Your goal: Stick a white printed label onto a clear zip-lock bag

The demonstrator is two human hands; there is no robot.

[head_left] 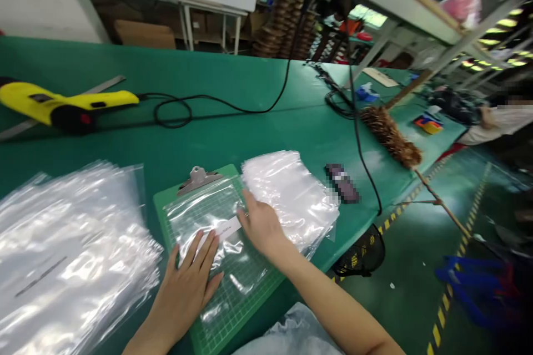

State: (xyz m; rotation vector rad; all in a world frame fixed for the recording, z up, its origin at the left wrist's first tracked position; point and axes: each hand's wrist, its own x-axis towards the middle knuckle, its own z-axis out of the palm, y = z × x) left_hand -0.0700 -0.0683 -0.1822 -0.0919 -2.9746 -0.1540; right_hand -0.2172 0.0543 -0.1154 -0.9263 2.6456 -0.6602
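Observation:
A green clipboard (pixel 244 310) with a metal clip and a printed grid lies in front of me. On it rests a clear plastic bag (pixel 245 266), and a narrow white paper strip (pixel 229 228) with small print crosses the bag. My left hand (pixel 187 277) lies flat over the bag, fingers spread, with the fingertips on the strip's left part. At the strip's right end is the thumb of my right hand (pixel 263 227); its thumb and forefinger are stretched out and apart. Beside that hand sits a stack of whitish plastic bags (pixel 287 188).
A large pile of clear bags (pixel 75 255) lies at left. Behind it is a yellow corded tool (pixel 70 104) across a metal ruler (pixel 104 84). A blurred dark phone-like object (pixel 342 183), a hanging black cable (pixel 360 144) and a brown duster (pixel 391 136) are at right. Another person (pixel 495 119) is farther right.

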